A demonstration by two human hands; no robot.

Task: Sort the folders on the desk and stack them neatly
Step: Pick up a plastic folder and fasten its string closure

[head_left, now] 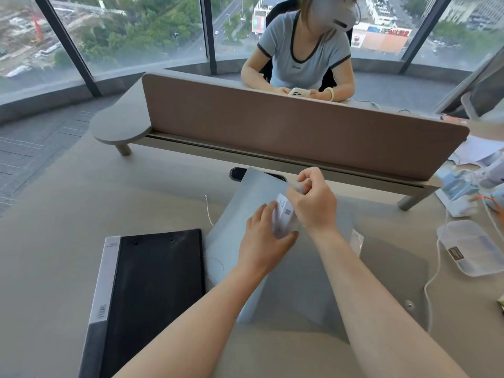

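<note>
On my left: the closed folder (152, 290) lies on my desk (54, 241).
In the middle: the thin folder (240, 214) lies under my hands.
On my right: a pouch (471, 246).
Behind: a divider (300, 132).

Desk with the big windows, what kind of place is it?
Probably an office high up in a tall building. A shared desk has a divider panel, folders like the black folder lie on it, and the windows look down on streets and rooftops.
</note>
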